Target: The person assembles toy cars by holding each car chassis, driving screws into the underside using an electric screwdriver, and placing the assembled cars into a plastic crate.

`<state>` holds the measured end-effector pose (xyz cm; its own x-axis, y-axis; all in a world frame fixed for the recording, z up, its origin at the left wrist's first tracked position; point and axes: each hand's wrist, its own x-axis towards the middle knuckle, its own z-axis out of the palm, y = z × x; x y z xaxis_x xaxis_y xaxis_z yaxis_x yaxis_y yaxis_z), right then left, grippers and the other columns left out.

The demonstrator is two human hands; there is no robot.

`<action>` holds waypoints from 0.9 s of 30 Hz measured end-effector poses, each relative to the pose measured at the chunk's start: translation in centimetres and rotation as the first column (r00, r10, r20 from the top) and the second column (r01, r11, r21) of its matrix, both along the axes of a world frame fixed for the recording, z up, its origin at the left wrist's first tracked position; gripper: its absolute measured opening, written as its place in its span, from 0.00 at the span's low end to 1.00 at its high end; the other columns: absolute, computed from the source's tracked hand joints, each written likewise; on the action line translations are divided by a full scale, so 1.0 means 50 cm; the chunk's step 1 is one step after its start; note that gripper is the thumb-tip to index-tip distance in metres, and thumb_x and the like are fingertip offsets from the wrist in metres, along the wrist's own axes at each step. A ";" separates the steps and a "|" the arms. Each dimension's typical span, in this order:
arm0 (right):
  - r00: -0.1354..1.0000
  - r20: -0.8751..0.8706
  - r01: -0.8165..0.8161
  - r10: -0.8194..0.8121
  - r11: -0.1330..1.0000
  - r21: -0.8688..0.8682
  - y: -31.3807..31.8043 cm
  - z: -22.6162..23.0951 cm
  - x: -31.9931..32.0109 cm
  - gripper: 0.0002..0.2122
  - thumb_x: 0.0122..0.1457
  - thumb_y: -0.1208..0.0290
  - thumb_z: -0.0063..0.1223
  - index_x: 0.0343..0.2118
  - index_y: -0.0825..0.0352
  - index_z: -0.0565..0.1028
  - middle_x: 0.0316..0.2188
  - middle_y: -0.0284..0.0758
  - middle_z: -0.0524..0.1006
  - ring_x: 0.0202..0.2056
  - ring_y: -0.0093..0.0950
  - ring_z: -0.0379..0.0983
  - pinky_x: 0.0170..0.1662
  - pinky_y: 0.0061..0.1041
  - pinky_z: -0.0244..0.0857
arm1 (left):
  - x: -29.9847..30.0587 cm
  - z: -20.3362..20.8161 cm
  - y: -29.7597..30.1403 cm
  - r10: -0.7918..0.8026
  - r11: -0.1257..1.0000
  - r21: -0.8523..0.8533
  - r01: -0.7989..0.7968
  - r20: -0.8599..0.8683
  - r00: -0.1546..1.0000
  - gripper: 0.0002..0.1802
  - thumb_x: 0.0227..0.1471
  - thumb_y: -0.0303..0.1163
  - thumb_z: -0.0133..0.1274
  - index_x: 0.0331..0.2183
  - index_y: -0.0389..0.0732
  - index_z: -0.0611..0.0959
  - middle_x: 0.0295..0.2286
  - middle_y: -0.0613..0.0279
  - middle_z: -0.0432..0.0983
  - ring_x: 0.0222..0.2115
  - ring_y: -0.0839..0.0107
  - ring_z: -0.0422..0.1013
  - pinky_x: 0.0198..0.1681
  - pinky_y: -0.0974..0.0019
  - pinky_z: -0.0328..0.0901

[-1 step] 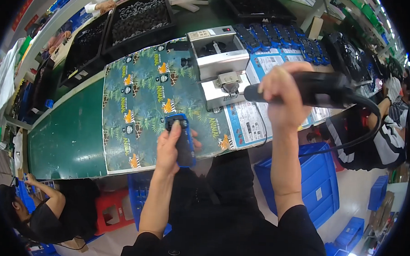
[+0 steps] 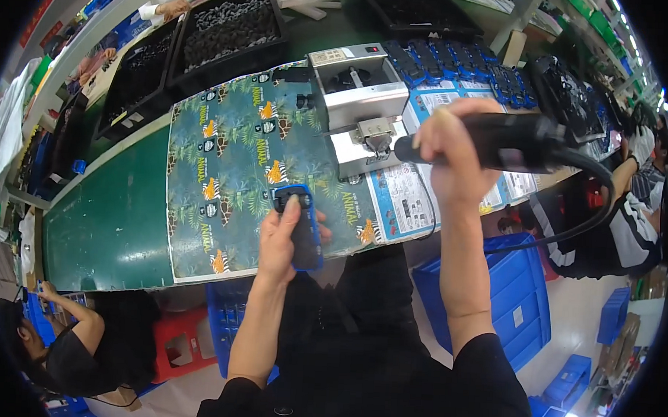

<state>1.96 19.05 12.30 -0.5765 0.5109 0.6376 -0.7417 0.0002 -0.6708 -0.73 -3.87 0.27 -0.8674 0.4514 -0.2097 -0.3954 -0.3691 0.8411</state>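
Note:
My left hand [image 2: 276,243] grips a black housing with a blue rim [image 2: 307,230], thumb pressed on its upper end, just over the front edge of the mat. In my right hand [image 2: 456,143] is a black corded electric screwdriver [image 2: 512,140], lying nearly level with its nose to the left. That nose sits close to the outlet of a silver screw feeder [image 2: 368,106]; whether they touch I cannot tell. The feeder stands on the bench with an open hopper at its back.
A patterned mat [image 2: 235,167] covers the green bench [image 2: 117,214]. Black trays [image 2: 226,29] of small dark parts stand at the back. Blue-and-black housings [image 2: 448,61] lie in rows behind the feeder. A blue crate [image 2: 519,313] is by my right arm; co-workers sit at both sides.
My right hand and the screwdriver have shifted slightly left, bringing its nose nearer the feeder outlet. My left hand with the housing has moved a touch to the right.

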 end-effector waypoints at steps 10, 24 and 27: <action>0.964 0.215 0.111 -0.157 0.971 0.214 -0.059 -0.036 -0.046 0.07 0.51 0.80 0.65 0.25 0.67 0.75 0.17 0.24 0.73 0.20 0.11 0.67 0.25 0.13 0.61 | 0.010 -0.003 0.021 0.052 0.998 0.039 -0.049 -0.072 0.996 0.16 0.60 0.38 0.53 0.45 0.39 0.73 0.36 0.60 0.76 0.29 0.73 0.76 0.33 0.68 0.73; 0.987 0.135 0.072 -0.092 0.987 0.145 -0.046 -0.006 -0.065 0.08 0.51 0.82 0.64 0.27 0.67 0.73 0.17 0.27 0.73 0.17 0.13 0.68 0.22 0.12 0.61 | 0.005 -0.004 0.034 0.036 0.999 -0.023 -0.040 -0.148 0.988 0.16 0.59 0.34 0.55 0.45 0.37 0.75 0.36 0.55 0.79 0.31 0.71 0.78 0.35 0.68 0.74; 0.973 0.190 0.066 -0.131 0.946 0.317 -0.059 0.007 -0.075 0.07 0.53 0.79 0.60 0.27 0.67 0.71 0.16 0.30 0.71 0.14 0.18 0.64 0.23 0.18 0.61 | 0.004 0.000 0.028 0.023 0.999 -0.044 -0.028 -0.119 0.993 0.16 0.58 0.35 0.55 0.45 0.37 0.75 0.37 0.55 0.79 0.33 0.70 0.78 0.36 0.67 0.75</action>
<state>-1.78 16.11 12.64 -0.6688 0.3701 0.6448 -0.5728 0.2964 -0.7642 -0.52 -2.49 0.25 -0.8985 0.4210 -0.1243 -0.2828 -0.3385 0.8975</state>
